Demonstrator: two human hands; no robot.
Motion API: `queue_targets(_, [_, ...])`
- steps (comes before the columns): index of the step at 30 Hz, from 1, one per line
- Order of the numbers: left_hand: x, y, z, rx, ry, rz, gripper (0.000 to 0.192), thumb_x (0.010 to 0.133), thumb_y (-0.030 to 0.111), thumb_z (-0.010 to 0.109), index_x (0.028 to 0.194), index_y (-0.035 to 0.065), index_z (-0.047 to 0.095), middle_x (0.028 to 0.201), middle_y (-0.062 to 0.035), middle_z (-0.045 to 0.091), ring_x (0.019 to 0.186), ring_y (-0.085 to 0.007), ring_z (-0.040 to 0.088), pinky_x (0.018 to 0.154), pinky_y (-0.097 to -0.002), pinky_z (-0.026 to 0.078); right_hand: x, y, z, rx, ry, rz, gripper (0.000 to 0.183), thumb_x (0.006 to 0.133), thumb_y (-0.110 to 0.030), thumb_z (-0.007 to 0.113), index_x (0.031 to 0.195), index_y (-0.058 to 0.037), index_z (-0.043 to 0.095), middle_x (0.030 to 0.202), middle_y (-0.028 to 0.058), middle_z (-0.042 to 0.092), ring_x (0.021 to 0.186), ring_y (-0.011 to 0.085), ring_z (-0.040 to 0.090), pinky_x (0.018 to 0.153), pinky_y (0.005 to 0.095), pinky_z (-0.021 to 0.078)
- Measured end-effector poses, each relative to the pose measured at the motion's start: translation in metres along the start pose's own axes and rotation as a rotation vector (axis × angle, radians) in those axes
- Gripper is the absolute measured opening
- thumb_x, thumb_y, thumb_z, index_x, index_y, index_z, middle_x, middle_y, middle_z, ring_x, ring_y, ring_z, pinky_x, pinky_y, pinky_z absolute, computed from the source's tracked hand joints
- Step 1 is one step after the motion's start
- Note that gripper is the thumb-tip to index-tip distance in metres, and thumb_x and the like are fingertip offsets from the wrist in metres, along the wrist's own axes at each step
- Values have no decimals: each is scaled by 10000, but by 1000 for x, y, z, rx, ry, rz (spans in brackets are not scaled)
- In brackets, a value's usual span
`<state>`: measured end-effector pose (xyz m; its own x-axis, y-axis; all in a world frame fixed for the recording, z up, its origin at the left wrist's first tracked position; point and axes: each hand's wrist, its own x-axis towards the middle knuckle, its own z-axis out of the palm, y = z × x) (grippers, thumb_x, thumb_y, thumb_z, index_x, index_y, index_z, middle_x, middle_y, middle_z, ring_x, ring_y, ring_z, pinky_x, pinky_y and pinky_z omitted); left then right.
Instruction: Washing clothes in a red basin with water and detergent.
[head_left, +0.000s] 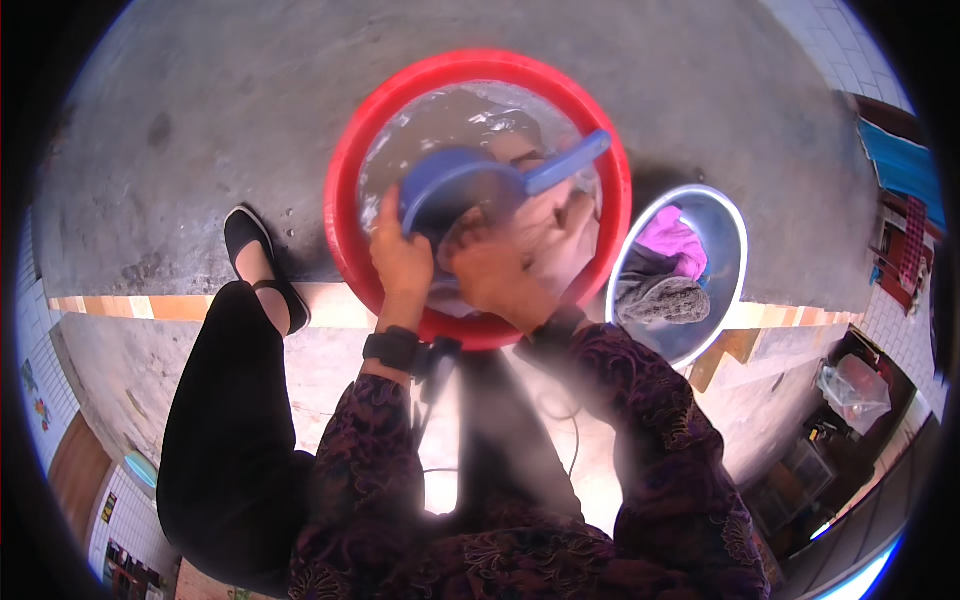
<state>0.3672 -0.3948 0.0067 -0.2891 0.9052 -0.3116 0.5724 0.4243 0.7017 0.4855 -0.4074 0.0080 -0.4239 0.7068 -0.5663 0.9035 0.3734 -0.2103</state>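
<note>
A red plastic basin (480, 64) holds water and a pale pinkish cloth (559, 240). Over the water is a blue plastic dipper (454, 165), its handle pointing to the upper right. My left hand (401, 259) grips the dipper's left rim, thumb near its near edge. My right hand (495, 281) is blurred at the near side of the dipper, its fingers curled on what looks like a bunched part of the cloth; the exact hold is partly hidden. Both wrists wear dark bands.
Right of the red basin stands a metal basin (731, 262) with a purple cloth (675, 240) and a grey cloth (664, 300). A tiled step edge (180, 307) crosses behind my knees. A thin cable (576, 450) hangs below my wrists. Shelving with a plastic bag (855, 390) is at the right.
</note>
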Motion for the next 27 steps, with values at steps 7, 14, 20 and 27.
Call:
queue_targets(7, [20, 6, -8, 25, -145, -137, 563, 655, -43, 473, 1202, 84, 496, 1098, -208, 563, 1026, -308, 551, 892, -346, 417, -7, 7, 3, 80, 126, -125, 616, 648, -349, 666, 1155, -48, 487, 1211, 197, 466, 1173, 352, 397, 904, 450, 345])
queue_targets(14, [9, -12, -1, -239, -49, -14, 602, 740, 29, 556, 1301, 100, 349, 1122, -200, 539, 1020, -291, 541, 886, -332, 411, 11, 5, -14, 85, 73, -172, 518, 717, -366, 596, 1080, -2, 529, 1052, 188, 563, 1040, 306, 514, 862, 415, 371])
queue_targets(20, [4, -13, 6, -304, -123, -127, 605, 678, -104, 437, 1246, 101, 444, 1057, -157, 589, 991, -235, 574, 860, -317, 436, -6, 22, -32, 283, 82, -180, 528, 674, -523, 593, 969, -86, 632, 917, 119, 630, 953, 283, 563, 862, 381, 386])
queue_targets(27, [4, -26, 6, -418, -67, -102, 604, 677, -119, 420, 1239, 94, 465, 1039, -148, 599, 979, -217, 577, 856, -302, 439, 13, 36, -67, 42, -197, -241, 446, 614, -487, 655, 805, -84, 664, 899, 115, 622, 893, 267, 573, 768, 359, 436])
